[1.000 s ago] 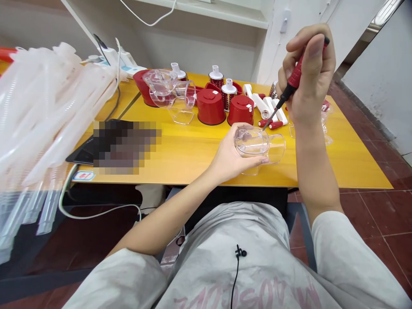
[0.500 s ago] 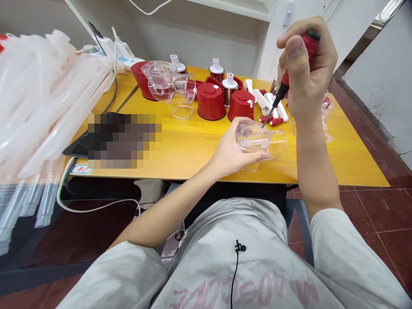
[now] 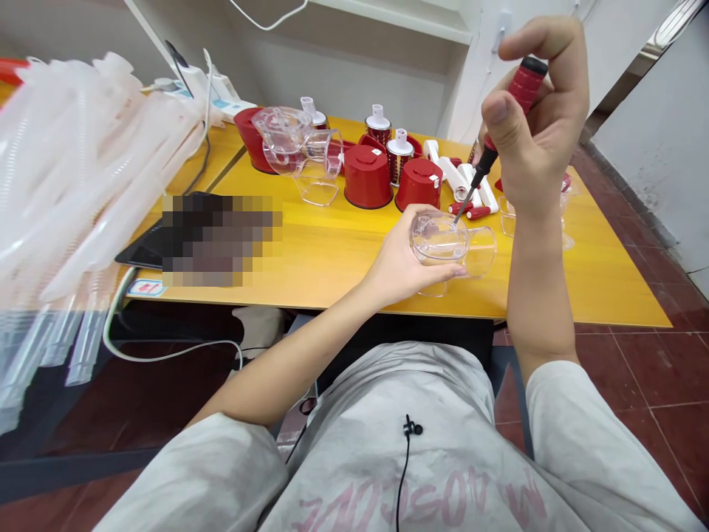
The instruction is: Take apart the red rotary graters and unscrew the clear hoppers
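Note:
My left hand (image 3: 399, 255) is wrapped around a clear plastic housing (image 3: 481, 253) with a round opening facing up, close to the table's front edge. In my right hand (image 3: 535, 125) is a screwdriver (image 3: 526, 85) with a red and black handle, tilted so its shaft runs down and left. The tip reaches the housing's rim or goes inside; exactly what it meets is too small to make out. My right forefinger is raised off the handle, while the thumb lies along its side.
Behind the housing stand red cups (image 3: 368, 177), white-topped cylinders (image 3: 399, 151) and white handles (image 3: 454, 177) with red ends. Another clear housing (image 3: 321, 166) sits to their left. Clear plastic tubes (image 3: 72, 185) are heaped at far left, beside a black tablet-like object (image 3: 138, 247).
My right forefinger and thumb have loosened and spread from the screwdriver's handle. The screwdriver's tip stays at the housing. The whole view has shifted slightly.

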The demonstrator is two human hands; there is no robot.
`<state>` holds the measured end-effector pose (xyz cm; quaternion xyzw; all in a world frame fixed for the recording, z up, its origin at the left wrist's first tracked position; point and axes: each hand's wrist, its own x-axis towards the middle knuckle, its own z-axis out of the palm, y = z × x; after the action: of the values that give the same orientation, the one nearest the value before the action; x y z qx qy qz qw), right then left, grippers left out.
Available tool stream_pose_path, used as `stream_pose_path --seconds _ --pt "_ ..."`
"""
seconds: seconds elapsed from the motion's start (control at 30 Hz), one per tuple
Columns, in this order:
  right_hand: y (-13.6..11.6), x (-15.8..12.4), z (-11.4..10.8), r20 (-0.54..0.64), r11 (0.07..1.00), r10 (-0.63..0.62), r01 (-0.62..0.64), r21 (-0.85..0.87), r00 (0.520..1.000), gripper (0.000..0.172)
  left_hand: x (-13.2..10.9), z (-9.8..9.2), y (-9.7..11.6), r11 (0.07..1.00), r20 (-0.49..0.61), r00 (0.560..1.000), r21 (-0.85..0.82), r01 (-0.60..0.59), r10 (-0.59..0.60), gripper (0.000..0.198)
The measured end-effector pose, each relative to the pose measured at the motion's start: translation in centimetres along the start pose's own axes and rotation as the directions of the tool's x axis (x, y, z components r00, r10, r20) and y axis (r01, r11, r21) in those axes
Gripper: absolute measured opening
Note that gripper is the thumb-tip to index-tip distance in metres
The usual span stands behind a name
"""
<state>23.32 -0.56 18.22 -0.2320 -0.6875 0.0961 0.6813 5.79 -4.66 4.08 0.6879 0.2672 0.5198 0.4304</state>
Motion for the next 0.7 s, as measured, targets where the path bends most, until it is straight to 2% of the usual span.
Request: stream_pose_path --seconds 0.07,0.13,0.2,0.3,0.43,0.5,0.6,0.63,0.7 --pt "0.3 -0.3 0.3 -0.041 1.0 0.017 -0.016 0.021 0.999 0.054 0.0 0.0 0.1 1.0 0.003 1.0 0.008 -0.002 0.002 0.099" --pt "0.5 -0.6 0.6 -0.022 0.998 0.024 -0.023 0.054 0.999 0.053 0.0 0.0 0.1 1.0 0.007 1.0 0.013 -0.003 0.003 0.1" --pt "0.7 -0.7 0.8 0.007 0.996 0.004 -0.004 0.089 1.0 0.046 0.1 0.0 0.0 1.0 0.007 1.0 0.012 0.001 -0.001 0.101" --pt "1.0 -0.7 0.9 -0.038 0.981 -0.055 0.061 0.182 0.998 0.03 0.1 0.0 -0.1 1.0 0.009 1.0 0.006 -0.002 0.002 0.102" --pt "1.5 -0.7 1.0 -0.023 0.964 -0.041 0.045 0.262 0.999 0.02 0.1 -0.1 -0.2 1.0 0.003 1.0 0.027 -0.005 0.005 0.102" --pt "1.8 -0.9 1.1 -0.022 0.963 -0.015 0.021 0.268 1.0 0.027 0.1 -0.2 -0.2 0.999 0.005 1.0 0.034 0.001 -0.001 0.101" --pt "2.1 -1.3 1.3 0.0 0.96 0.069 -0.066 0.273 0.998 0.054 0.1 -0.2 -0.1 0.999 -0.001 1.0 0.045 -0.005 0.005 0.099" --pt "2.1 -1.5 1.3 0.006 0.955 0.105 -0.102 0.278 0.994 0.059 0.1 -0.2 -0.2 0.999 -0.005 1.0 0.049 -0.008 0.008 0.099" --pt "2.0 -1.7 0.9 0.026 0.937 0.176 -0.175 0.301 0.984 0.057 0.1 -0.2 -0.2 0.998 -0.01 1.0 0.056 -0.011 0.012 0.101"
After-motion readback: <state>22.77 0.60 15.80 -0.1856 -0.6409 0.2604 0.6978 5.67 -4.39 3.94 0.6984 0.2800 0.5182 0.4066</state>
